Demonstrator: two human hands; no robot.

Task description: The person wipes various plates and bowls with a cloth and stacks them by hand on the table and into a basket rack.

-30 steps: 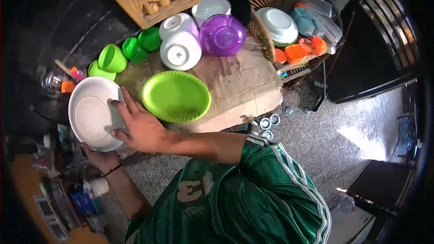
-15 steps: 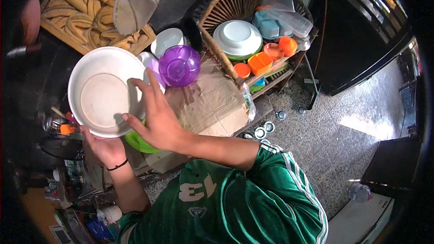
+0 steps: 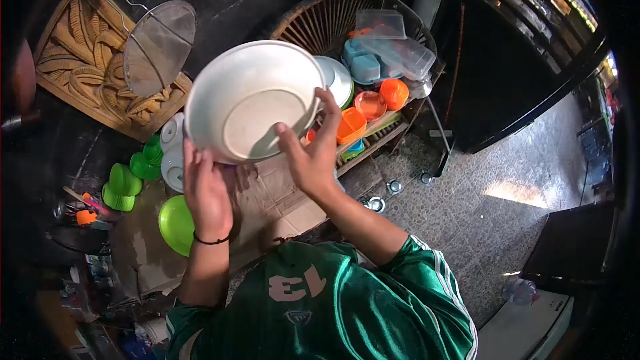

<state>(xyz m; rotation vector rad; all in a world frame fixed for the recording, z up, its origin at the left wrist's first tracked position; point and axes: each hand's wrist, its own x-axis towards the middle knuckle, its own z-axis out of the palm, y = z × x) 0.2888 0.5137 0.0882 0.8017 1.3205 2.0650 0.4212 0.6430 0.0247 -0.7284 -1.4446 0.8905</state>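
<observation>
A large white bowl (image 3: 267,120) is held up between both hands, its inside facing the camera. My left hand (image 3: 208,193) grips its lower left edge, with a dark band round the wrist. My right hand (image 3: 313,150) holds the lower right rim, thumb on the inside. Below the bowl, a green oval tray (image 3: 176,225) rests on a cardboard sheet (image 3: 257,203). White bowls (image 3: 173,167) stand beside the tray, partly hidden by the held bowl. Stacks of green bowls (image 3: 125,180) are farther left.
A wicker rack (image 3: 320,23) holds white plates (image 3: 339,83), orange containers (image 3: 351,127), blue containers (image 3: 365,67) and clear lids (image 3: 407,57). A carved wooden panel (image 3: 87,67) and a round strainer (image 3: 160,47) are at upper left. Small jars (image 3: 395,187) stand on the floor.
Both hands have raised the white bowl and carried it right, over the cardboard and in front of the rack. The view has shifted too.
</observation>
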